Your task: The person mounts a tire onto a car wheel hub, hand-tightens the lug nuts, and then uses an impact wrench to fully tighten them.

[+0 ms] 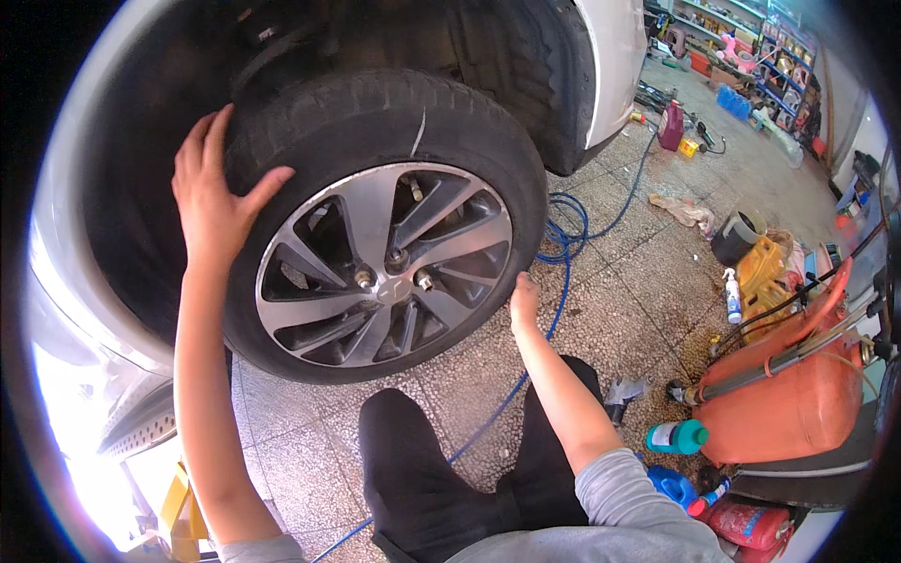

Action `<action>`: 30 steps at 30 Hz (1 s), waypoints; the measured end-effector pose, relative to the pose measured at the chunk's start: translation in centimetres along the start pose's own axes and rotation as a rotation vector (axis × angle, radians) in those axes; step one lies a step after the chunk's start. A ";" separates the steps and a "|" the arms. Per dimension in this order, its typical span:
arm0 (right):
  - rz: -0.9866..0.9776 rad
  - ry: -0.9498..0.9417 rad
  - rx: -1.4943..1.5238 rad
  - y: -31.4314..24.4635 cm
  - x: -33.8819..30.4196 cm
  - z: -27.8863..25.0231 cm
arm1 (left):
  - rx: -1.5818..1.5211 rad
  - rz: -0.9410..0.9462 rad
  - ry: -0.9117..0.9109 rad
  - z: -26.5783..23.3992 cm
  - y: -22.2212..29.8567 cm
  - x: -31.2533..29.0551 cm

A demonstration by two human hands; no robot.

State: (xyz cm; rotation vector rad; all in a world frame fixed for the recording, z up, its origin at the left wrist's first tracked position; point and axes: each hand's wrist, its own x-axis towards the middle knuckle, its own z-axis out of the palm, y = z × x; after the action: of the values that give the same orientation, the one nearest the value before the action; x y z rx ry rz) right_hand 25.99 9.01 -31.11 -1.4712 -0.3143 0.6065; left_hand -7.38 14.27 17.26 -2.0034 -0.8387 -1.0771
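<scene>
A wheel with a black tire and a grey-and-silver alloy rim stands in the wheel arch of a white car. Chalk-like white streaking marks the tire's upper sidewall. Metal fasteners show around the centre cap. My left hand is at the tire's upper left edge, fingers spread and thumb apart, holding nothing. At the lower right edge of the tire is my right hand, thumb side up. Its fingers are mostly hidden, so I cannot make out their grip.
A blue hose coils on the speckled tile floor and runs between my knees. Right of me lie an orange tank, a teal bottle, a spray bottle and yellow jugs. Shelves stand far right.
</scene>
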 end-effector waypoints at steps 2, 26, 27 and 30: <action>0.112 -0.025 0.131 0.3 0.5 0.4 | 0.051 0.023 -0.064 0.7 0.7 0.3; 0.132 -0.415 0.206 3.5 2.3 -0.6 | 0.029 0.059 -0.085 1.5 1.8 -0.1; 0.156 -0.441 0.157 2.5 2.2 -0.9 | 0.019 0.025 -0.084 1.3 1.9 -0.3; 0.236 -0.392 0.001 -0.7 1.3 -1.6 | 0.021 -0.066 -0.105 0.9 2.2 -0.5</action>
State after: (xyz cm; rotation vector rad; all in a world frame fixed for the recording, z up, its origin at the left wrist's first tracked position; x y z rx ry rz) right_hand 28.04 8.38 -30.82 -1.3927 -0.4467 1.0904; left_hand -5.50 13.64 15.82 -2.0418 -0.9728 -1.0026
